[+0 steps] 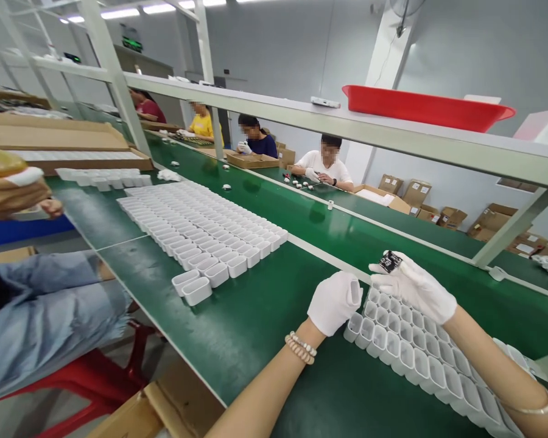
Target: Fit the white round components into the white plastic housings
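My left hand (pixel 335 301), in a white glove, is closed around a small white plastic case (pixel 355 292) at the near-left corner of a block of white open cases (pixel 420 359) on the green belt. My right hand (pixel 415 286), also gloved, reaches over that block and pinches a small black part (pixel 389 261) between fingertips, just above the belt. A beaded bracelet sits on my left wrist.
A larger field of white cases (pixel 201 225) lies further left on the belt (pixel 256 316), two loose ones at its near corner. A person in jeans sits at left on a red stool. Several workers sit across the line. A red tray (pixel 427 108) rests on the overhead shelf.
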### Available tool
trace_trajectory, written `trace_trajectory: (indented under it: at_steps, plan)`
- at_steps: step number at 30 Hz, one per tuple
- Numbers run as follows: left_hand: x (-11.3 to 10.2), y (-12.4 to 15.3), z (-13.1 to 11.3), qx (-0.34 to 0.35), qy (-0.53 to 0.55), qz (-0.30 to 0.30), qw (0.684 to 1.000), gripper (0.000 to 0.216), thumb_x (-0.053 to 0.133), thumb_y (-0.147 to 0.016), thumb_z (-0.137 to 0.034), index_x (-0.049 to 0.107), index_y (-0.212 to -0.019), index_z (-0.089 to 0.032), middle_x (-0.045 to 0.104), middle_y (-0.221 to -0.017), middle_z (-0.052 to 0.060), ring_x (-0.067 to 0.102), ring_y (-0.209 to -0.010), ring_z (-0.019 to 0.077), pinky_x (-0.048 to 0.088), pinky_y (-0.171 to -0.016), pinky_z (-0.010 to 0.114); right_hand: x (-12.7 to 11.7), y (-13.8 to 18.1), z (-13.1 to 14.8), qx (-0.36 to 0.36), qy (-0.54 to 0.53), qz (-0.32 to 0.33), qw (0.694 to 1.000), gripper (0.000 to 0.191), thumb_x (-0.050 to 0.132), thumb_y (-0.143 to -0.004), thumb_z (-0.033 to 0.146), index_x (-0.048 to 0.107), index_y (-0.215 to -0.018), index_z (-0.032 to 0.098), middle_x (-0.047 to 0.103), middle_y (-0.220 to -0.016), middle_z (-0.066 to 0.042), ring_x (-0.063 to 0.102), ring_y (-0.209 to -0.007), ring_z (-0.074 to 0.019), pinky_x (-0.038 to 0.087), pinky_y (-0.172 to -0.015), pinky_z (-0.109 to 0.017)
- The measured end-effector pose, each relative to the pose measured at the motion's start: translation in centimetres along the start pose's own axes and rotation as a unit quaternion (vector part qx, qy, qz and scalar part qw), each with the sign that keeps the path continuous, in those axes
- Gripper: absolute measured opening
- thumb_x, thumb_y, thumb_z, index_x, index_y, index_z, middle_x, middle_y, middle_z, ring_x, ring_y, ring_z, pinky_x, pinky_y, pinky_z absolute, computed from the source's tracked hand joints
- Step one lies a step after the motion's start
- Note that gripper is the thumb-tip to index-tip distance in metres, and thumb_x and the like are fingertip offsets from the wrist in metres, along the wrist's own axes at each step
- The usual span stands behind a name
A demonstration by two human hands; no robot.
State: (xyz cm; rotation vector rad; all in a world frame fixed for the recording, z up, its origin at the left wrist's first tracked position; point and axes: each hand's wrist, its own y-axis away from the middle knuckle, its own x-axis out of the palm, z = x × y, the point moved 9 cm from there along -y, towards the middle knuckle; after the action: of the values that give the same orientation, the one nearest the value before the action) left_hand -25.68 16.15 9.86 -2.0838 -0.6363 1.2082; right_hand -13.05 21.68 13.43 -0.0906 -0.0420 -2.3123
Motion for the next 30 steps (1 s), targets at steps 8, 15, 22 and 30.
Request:
trace_trajectory:
  at_steps: [8, 15, 22, 30]
  plan:
    - [-2.5, 1.3, -5.5, 0.127, 0.073, -0.010, 0.989, 0.005, 0.057, -0.074, -0.022, 0.058, -0.073, -0.017, 0.062, -0.068, 0.004, 0.059, -0.057, 0.0173, 0.048, -0.050, 0.028, 1.4, 7.2, -0.9, -0.036, 0.127, -0.106, 0.986, 0.040, 0.078, -0.070, 0.033, 0.065, -0.106, 0.025, 0.067, -0.092, -0.003, 0.066, -0.079, -0.0182, 0.057, -0.073, -0.035]
    - [-1.5, 2.2, -6.8, 0.157, 0.099, 0.033, 0.982, 0.011, 0.054, -0.075, -0.025, 0.060, -0.078, -0.017, 0.060, -0.065, 0.003, 0.056, -0.054, 0.0169, 0.045, -0.048, 0.027, 2.5, 8.1, -1.2, 0.013, 0.247, -0.135, 0.959, 0.049, 0.070, -0.069, 0.015, 0.066, -0.117, 0.027, 0.067, -0.113, -0.006, 0.065, -0.103, -0.0262, 0.059, -0.081, -0.040]
    - [-1.7, 1.7, -6.7, 0.133, 0.108, 0.041, 0.984, 0.007, 0.055, -0.076, -0.024, 0.057, -0.077, -0.018, 0.061, -0.066, 0.003, 0.059, -0.055, 0.0165, 0.046, -0.048, 0.026, 2.8, 8.5, -0.4, -0.070, 0.415, -0.157, 0.894, 0.052, 0.065, -0.078, 0.015, 0.060, -0.126, 0.035, 0.062, -0.128, 0.000, 0.056, -0.121, -0.0242, 0.049, -0.103, -0.043]
    - [-2.3, 1.5, -6.4, 0.129, 0.100, 0.016, 0.987, 0.010, 0.054, -0.074, -0.021, 0.058, -0.082, -0.017, 0.064, -0.070, 0.004, 0.061, -0.058, 0.0166, 0.050, -0.051, 0.027, 4.2, 9.1, 1.8, -0.190, 0.516, -0.164, 0.819, 0.041, 0.072, -0.075, 0.013, 0.064, -0.113, 0.028, 0.070, -0.109, -0.002, 0.068, -0.098, -0.0215, 0.061, -0.082, -0.032]
